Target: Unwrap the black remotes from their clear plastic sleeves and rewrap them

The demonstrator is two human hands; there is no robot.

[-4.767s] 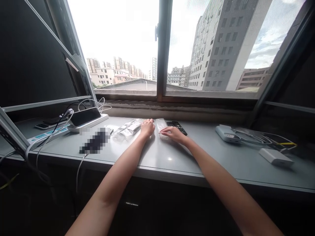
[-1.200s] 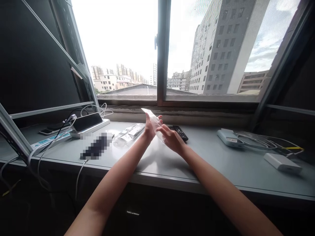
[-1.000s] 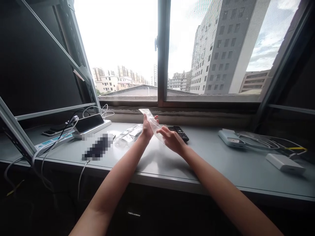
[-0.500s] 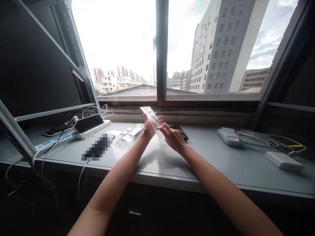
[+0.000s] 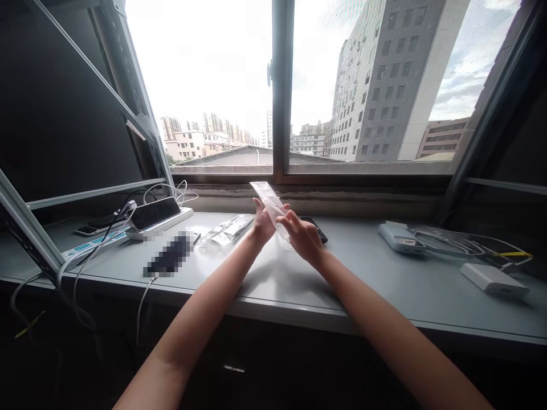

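A narrow, whitish translucent plastic sleeve is held up slantwise above the desk, its top end leaning left. My right hand is closed on its lower part, thumb and fingers pinching it. Behind the sleeve, my left hand has its thumb and fingers spread, with the sleeve across its palm. Whether anything is inside the sleeve, I cannot tell. A black keypad-like device lies partly hidden behind my right hand. Left of my left hand lies a clear plastic bag.
On the left are a pixelated dark object, a power strip, cables and a phone leaning on a white base. A pale blue power bank, coiled cables and a white box-shaped adapter lie right. The desk's front edge runs below.
The sleeve and both hands have shifted slightly right. My left thumb now stands farther from the sleeve, and the sleeve is a little more upright.
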